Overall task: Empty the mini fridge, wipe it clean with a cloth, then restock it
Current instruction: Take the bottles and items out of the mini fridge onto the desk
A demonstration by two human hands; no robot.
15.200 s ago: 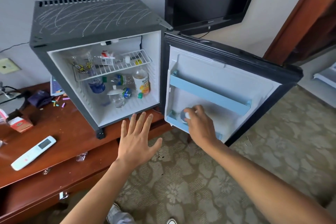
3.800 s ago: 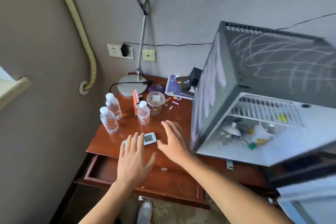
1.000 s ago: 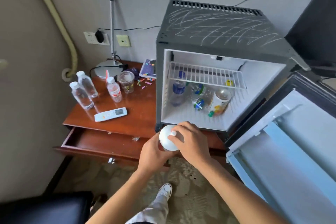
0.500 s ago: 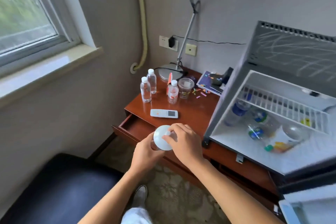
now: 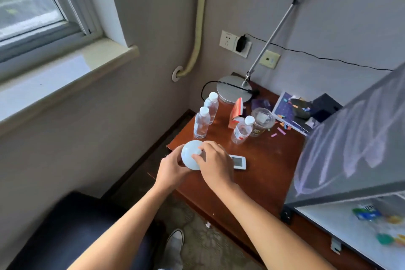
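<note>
Both my hands hold a container with a white domed lid (image 5: 190, 155) above the left front corner of the wooden table (image 5: 269, 173). My left hand (image 5: 169, 170) grips it from below and the side; my right hand (image 5: 215, 165) pinches the small knob on the lid. The grey mini fridge (image 5: 350, 151) stands on the table at the right, open, with blurred bottles and coloured caps (image 5: 377, 223) on its floor. Three water bottles (image 5: 202, 121) and a clear plastic cup (image 5: 260, 121) stand on the table.
A white remote (image 5: 237, 162) lies just right of my hands. A desk lamp base (image 5: 233, 91), a red-and-white carton (image 5: 236, 112), a booklet and small coloured bits sit at the back. The table drawer is pulled out. A dark seat (image 5: 72, 232) is at lower left.
My hands have carried the lidded container left and forward, from before the fridge to above the table corner. My view turned left, so only the fridge's side and a strip of its interior show.
</note>
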